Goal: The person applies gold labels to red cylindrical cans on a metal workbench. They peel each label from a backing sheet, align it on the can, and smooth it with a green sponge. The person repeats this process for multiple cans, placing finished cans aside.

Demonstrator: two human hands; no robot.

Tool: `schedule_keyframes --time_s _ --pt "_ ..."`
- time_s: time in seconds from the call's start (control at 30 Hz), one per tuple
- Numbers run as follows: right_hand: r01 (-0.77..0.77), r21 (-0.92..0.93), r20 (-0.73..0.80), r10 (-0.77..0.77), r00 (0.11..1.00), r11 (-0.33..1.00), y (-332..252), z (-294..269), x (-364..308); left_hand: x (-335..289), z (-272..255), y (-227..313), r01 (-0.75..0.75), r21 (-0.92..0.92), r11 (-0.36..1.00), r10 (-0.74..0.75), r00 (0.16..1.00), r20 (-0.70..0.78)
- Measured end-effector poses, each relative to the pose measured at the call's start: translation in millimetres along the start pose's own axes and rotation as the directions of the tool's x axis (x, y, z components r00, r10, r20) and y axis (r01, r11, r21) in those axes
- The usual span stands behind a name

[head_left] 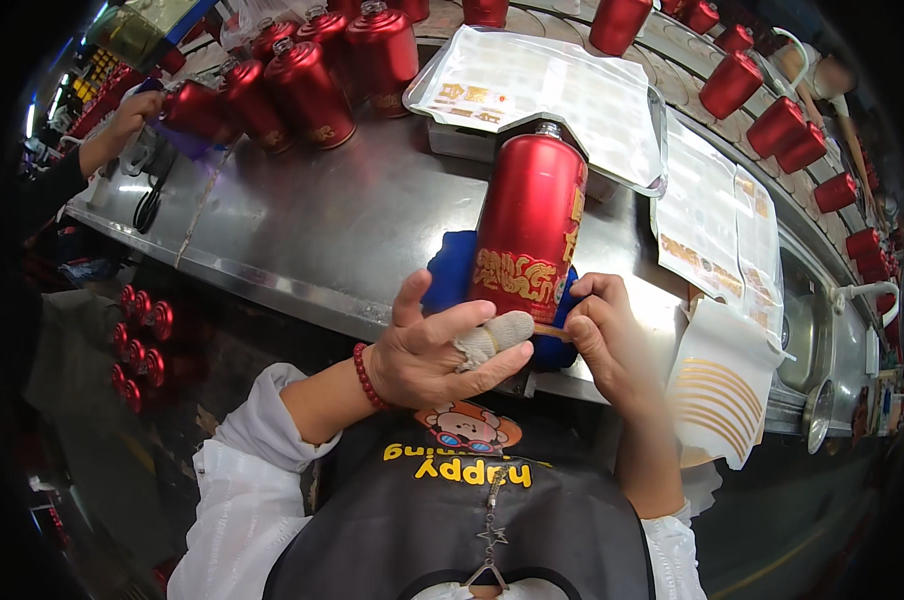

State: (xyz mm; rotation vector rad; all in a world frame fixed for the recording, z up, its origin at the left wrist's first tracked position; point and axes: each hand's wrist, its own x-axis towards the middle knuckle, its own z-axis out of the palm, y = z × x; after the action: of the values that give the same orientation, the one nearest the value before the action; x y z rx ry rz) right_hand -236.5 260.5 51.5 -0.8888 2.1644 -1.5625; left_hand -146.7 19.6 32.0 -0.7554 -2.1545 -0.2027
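Observation:
A glossy red bottle (pixel 532 200) with gold dragon decoration leans on a blue pad (pixel 447 265) at the table's near edge, its clear neck pointing away from me. Low on the bottle, a thin gold strip (pixel 550 331) runs along the base. My right hand (pixel 617 345) pinches the strip's right end between thumb and forefinger. On the other side, my left hand (pixel 427 350) has its fingers spread by the base, and one finger wears a pale cloth cover (pixel 497 338). Whether that covered finger presses the strip or only the bottle, I cannot tell.
Beyond the bottle lies a tray (pixel 658 150) of decal sheets; more sheets (pixel 717 235) and a white sheet with curved gold strips (pixel 722 380) are at right. Several red bottles (pixel 307 90) stand far left, near another person's hand (pixel 134 115) and scissors (pixel 149 208).

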Motion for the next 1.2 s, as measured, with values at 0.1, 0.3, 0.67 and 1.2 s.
schedule_keyframes --time_s 0.1,0.3,0.67,1.2 --pt "-0.027 -0.001 0.013 0.027 1.000 1.000 0.5 -1.0 -1.2 16.3 3.2 0.2 0.078 -0.171 0.982 -0.053 0.988 0.146" --pt "-0.013 -0.055 0.045 0.015 0.999 0.998 -3.5 -4.0 3.5 2.5 21.8 0.1 0.437 -0.528 0.728 -0.498 0.867 0.030" --pt "-0.142 0.153 0.093 0.129 0.987 0.978 14.4 -18.1 -10.2 2.8 -4.5 -8.2 -0.033 -0.137 0.990 0.041 0.998 0.051" --pt "-0.111 0.069 0.032 0.109 0.994 0.991 20.1 -24.2 -15.8 -3.3 2.3 -6.0 0.070 -0.249 0.966 -0.065 0.998 0.025"
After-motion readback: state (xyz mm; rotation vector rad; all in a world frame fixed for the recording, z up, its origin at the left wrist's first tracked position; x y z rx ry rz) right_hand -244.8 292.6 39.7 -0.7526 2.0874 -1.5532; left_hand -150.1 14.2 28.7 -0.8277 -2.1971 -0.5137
